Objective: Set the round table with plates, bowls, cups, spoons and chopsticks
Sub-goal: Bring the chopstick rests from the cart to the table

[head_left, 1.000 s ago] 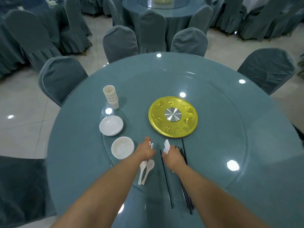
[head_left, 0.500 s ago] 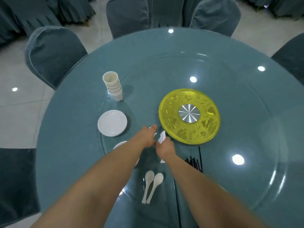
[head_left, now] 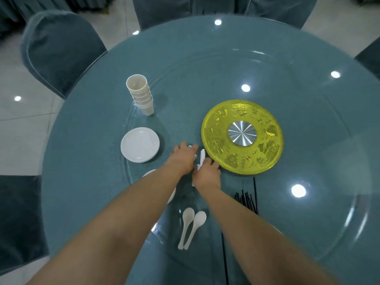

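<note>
My left hand (head_left: 183, 159) and my right hand (head_left: 207, 175) meet just left of the yellow disc, and both hold a small bunch of white spoons (head_left: 202, 156) whose ends stick out past the fingers. Two more white spoons (head_left: 192, 224) lie side by side on the glass between my forearms. A stack of cream cups (head_left: 141, 93) stands at the far left, with a stack of white plates (head_left: 140, 144) nearer. My left forearm hides most of a white bowl (head_left: 150, 173). Black chopsticks (head_left: 247, 202) lie in a bundle right of my right forearm.
The yellow turntable hub (head_left: 242, 136) with a steel centre sits mid-table under the glass lazy Susan (head_left: 308, 120). One black chopstick (head_left: 224, 258) lies apart near the front. Covered chairs (head_left: 59, 48) ring the round table (head_left: 82, 182).
Both hands moved forward to the yellow disc's edge and came together around the spoons. The two spoons on the glass stayed behind. The view tilted down and closer.
</note>
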`<state>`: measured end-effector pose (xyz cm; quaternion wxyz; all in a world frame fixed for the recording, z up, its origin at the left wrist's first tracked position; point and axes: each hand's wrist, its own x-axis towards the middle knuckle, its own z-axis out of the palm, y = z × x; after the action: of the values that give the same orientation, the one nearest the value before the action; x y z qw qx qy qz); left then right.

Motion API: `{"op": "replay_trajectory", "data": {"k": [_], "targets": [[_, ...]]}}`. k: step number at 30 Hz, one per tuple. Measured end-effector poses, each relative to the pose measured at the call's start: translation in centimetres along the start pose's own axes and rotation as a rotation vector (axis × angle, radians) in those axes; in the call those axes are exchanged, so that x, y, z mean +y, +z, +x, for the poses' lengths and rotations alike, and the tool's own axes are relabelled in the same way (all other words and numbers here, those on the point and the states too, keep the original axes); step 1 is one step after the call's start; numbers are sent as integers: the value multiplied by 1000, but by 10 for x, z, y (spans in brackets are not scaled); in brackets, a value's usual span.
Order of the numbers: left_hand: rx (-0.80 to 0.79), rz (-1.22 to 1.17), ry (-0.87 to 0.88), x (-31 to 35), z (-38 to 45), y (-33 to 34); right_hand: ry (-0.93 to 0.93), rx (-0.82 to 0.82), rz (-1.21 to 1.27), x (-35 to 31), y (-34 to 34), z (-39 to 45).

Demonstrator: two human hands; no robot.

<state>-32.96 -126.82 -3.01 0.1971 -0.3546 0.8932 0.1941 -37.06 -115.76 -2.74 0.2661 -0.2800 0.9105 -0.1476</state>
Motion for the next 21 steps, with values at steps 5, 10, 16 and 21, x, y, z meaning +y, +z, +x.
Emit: {"op": "replay_trajectory", "data": {"k": [5, 10, 16, 21], "targets": [[-7, -58, -46, 9, -16, -16, -2, -98, 175, 1, -19, -12], [52, -61, -12, 14, -44, -34, -59, -125, 122, 11, -41, -34], [204, -98, 56, 32, -101, -41, -121, -123, 83, 32, -70, -81], [248, -201, 76, 45, -165, -7, -203, -204, -82, 59, -72, -135]]}}
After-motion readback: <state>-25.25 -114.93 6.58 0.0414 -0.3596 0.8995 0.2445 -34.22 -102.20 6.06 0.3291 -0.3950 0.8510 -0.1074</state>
